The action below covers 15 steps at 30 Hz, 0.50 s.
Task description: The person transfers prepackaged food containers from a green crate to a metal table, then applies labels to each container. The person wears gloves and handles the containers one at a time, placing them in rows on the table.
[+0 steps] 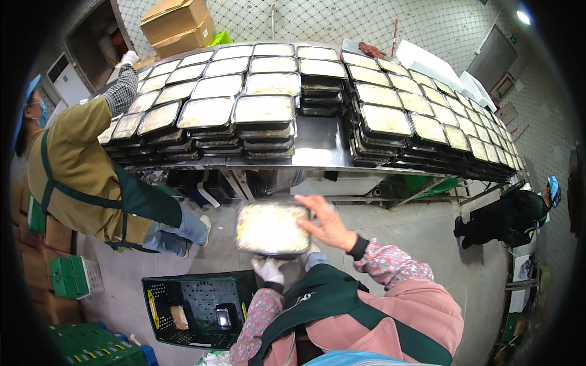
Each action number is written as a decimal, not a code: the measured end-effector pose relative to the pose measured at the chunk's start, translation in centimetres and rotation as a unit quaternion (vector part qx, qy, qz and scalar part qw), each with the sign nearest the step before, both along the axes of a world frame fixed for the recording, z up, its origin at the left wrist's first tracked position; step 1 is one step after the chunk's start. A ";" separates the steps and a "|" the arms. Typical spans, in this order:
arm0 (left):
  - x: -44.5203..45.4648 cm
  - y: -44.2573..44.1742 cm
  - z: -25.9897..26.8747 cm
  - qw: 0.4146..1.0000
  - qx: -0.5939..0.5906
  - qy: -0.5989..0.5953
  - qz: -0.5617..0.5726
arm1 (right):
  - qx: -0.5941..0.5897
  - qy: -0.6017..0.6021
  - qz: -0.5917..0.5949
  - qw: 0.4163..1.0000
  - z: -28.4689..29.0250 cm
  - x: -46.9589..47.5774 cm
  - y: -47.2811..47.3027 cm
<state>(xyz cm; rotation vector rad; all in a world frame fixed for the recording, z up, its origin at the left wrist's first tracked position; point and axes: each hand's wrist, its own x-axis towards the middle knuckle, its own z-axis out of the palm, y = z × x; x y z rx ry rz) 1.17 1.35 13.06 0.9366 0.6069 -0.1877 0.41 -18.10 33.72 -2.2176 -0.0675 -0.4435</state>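
Note:
A black plastic food tray [273,228] with a clear lid and pale, yellow-flecked food is held level in front of my body, above the floor. My left hand [268,271], in a white glove, grips its near edge from below; a dark rim shows under the tray there. Bare and slightly blurred, my right hand [330,225] is at the tray's right side. Its thumb lies over the lid and its fingers spread towards the far right corner; how firmly it holds is unclear. Beyond are stacks of similar trays [264,110] on a steel table [320,139].
A dark green plastic crate [201,293] on the floor at my left contains a small tray [224,317] and a packet [179,317]. A co-worker [87,178] stands at the table's left, another person [508,215] far right. Cardboard boxes [178,25] rise behind the table.

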 end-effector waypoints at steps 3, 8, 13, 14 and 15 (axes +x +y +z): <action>2.5 -7.8 1.4 0.999 -0.003 -0.009 -0.051 | -0.198 -0.104 0.002 0.975 2.5 1.5 -7.1; 7.4 -19.6 3.5 0.998 -0.017 -0.021 -0.057 | -0.304 -0.084 0.016 0.949 6.6 4.4 -16.2; 13.1 -25.2 -3.7 0.992 0.005 -0.126 -0.027 | -0.372 -0.047 0.038 0.926 9.1 7.8 -18.5; 13.3 -26.4 -2.8 0.996 0.006 -0.080 -0.029 | -0.382 -0.042 0.034 0.922 8.5 8.5 -19.3; 13.4 -27.8 -0.1 0.999 0.006 -0.033 -0.034 | -0.393 -0.035 0.026 0.918 8.1 9.1 -20.2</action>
